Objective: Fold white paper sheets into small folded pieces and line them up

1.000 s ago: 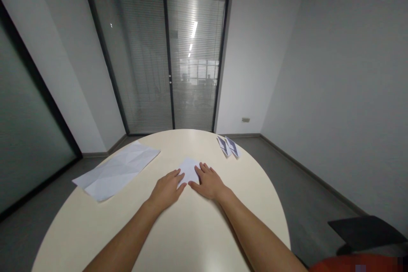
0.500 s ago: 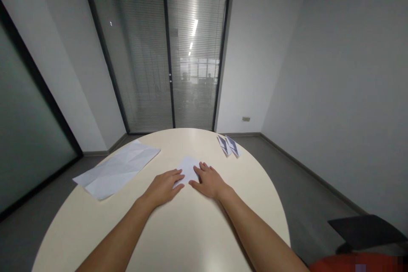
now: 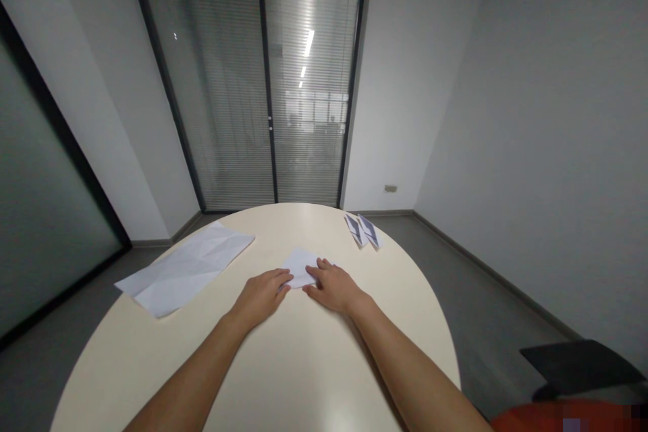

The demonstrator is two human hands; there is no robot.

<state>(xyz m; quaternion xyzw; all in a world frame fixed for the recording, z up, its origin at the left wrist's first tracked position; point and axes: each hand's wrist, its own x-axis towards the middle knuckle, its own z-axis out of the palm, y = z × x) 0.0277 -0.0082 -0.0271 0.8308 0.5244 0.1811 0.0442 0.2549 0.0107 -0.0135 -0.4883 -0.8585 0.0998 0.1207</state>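
Observation:
A small folded sheet of white paper (image 3: 300, 260) lies on the table in front of me, under both hands. My left hand (image 3: 260, 297) is at the paper's left side, its fingers on the sheet and its thumb drawn in at the lower left edge. On the other side, my right hand (image 3: 334, 285) rests palm down with its fingers spread over the right part of the paper. Its thumb reaches the lower edge. The fingers cover both sides of the sheet, so the folds there are hidden.
A large creased sheet of white paper (image 3: 185, 270) lies at the left of the round cream table (image 3: 283, 378). Two folded paper pieces (image 3: 363, 231) lie at the far right edge. A dark chair part (image 3: 582, 364) is at lower right.
The paper's lower edge has come up a little and looks straighter. My left thumb has drawn in towards the fingers, and my right thumb has moved slightly up and right.

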